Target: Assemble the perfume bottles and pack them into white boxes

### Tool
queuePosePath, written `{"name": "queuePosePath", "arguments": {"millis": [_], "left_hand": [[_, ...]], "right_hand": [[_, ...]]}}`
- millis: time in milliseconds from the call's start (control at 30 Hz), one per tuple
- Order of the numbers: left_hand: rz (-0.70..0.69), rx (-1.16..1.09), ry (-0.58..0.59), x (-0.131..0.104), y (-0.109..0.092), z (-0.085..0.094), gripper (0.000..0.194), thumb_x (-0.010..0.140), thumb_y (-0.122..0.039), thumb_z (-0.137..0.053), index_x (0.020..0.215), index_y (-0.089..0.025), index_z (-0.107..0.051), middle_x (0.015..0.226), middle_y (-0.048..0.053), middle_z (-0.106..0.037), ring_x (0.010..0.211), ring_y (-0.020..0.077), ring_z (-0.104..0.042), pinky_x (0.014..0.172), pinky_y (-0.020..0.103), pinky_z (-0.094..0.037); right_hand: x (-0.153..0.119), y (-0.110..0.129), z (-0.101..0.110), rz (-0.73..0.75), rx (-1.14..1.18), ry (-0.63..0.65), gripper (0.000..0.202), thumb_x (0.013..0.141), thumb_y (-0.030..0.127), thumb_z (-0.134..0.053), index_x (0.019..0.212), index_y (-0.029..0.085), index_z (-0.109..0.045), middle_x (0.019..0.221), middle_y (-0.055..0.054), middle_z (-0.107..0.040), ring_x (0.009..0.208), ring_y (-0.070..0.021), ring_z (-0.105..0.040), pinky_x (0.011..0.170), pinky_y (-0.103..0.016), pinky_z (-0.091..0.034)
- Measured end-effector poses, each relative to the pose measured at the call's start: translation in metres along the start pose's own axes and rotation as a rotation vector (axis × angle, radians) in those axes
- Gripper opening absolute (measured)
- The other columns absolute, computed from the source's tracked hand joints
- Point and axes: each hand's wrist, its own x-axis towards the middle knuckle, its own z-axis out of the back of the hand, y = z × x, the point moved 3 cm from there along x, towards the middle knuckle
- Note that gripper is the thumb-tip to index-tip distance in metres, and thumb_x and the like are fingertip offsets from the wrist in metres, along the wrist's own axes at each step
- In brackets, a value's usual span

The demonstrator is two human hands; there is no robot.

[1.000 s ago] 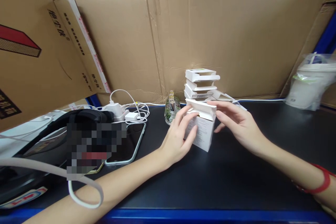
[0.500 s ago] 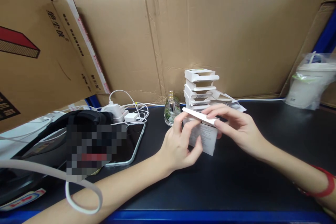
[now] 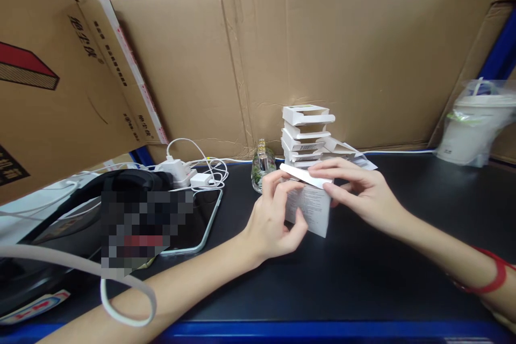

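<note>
Between my two hands is a small white cardboard box (image 3: 316,209) with fine grey print on the side facing me. Its top flap (image 3: 304,175) is tilted, with a gap beneath it. My left hand (image 3: 274,215) grips the box's left side, thumb on the printed face and fingers at the top edge. With fingers on the flap and thumb at the upper right corner, my right hand (image 3: 358,191) holds the other side. Just behind stands a stack of white open-ended boxes (image 3: 307,131). Glass bottles with gold and silver tops (image 3: 263,172) stand left of the stack.
Flattened white card (image 3: 342,148) lies beside the stack. A bagged white cup (image 3: 470,123) stands far right. On the left are a tablet-like device (image 3: 201,217), a white charger (image 3: 173,169) with cables, and a black headset (image 3: 121,183). Cardboard walls (image 3: 342,48) enclose the black table (image 3: 374,285).
The box's printed face shows a little more squarely. My right fingers have shifted slightly left along the flap; both hands keep their hold.
</note>
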Motion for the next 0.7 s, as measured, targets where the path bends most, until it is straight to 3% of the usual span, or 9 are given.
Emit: {"name": "queuePosePath", "arguments": {"millis": [167, 333, 500, 700], "left_hand": [[-0.001, 0.009, -0.036, 0.0016, 0.0005, -0.0002, 0.030, 0.074, -0.011, -0.045, 0.103, -0.015, -0.041, 0.109, 0.011, -0.033, 0.084, 0.0134, -0.054, 0.066, 0.026, -0.050], [0.007, -0.001, -0.006, 0.0032, 0.0008, 0.0012, 0.027, 0.075, -0.011, -0.045, 0.101, -0.017, -0.040, 0.125, 0.015, -0.033, 0.075, 0.0111, -0.057, 0.061, 0.026, -0.050], [-0.015, -0.032, 0.030, 0.0044, 0.0005, 0.0014, 0.028, 0.075, -0.010, -0.044, 0.102, -0.016, -0.040, 0.128, 0.018, -0.042, 0.105, 0.0221, -0.055, 0.075, 0.030, -0.052], [-0.044, -0.043, 0.014, 0.0049, -0.0005, -0.0001, 0.031, 0.075, -0.009, -0.044, 0.105, -0.014, -0.042, 0.120, 0.017, -0.052, 0.117, 0.0211, -0.049, 0.094, 0.034, -0.044]], "right_hand": [[-0.0001, -0.0028, 0.0006, -0.023, 0.042, 0.032, 0.019, 0.080, 0.026, -0.057, 0.093, 0.023, -0.070, 0.099, -0.007, -0.062, 0.076, -0.0137, -0.061, 0.041, -0.016, -0.050], [0.0003, -0.0033, 0.0006, -0.034, 0.075, 0.074, 0.019, 0.080, 0.026, -0.057, 0.094, 0.026, -0.070, 0.101, -0.007, -0.061, 0.080, -0.0145, -0.060, 0.046, -0.018, -0.053], [0.0023, -0.0031, 0.0020, -0.047, 0.105, 0.072, 0.019, 0.077, 0.022, -0.059, 0.091, 0.029, -0.071, 0.099, -0.005, -0.061, 0.076, -0.0127, -0.060, 0.043, -0.017, -0.052], [0.0020, -0.0038, 0.0007, -0.071, 0.141, 0.060, 0.022, 0.075, 0.016, -0.058, 0.088, 0.028, -0.072, 0.098, -0.005, -0.061, 0.076, -0.0126, -0.060, 0.043, -0.016, -0.052]]}}
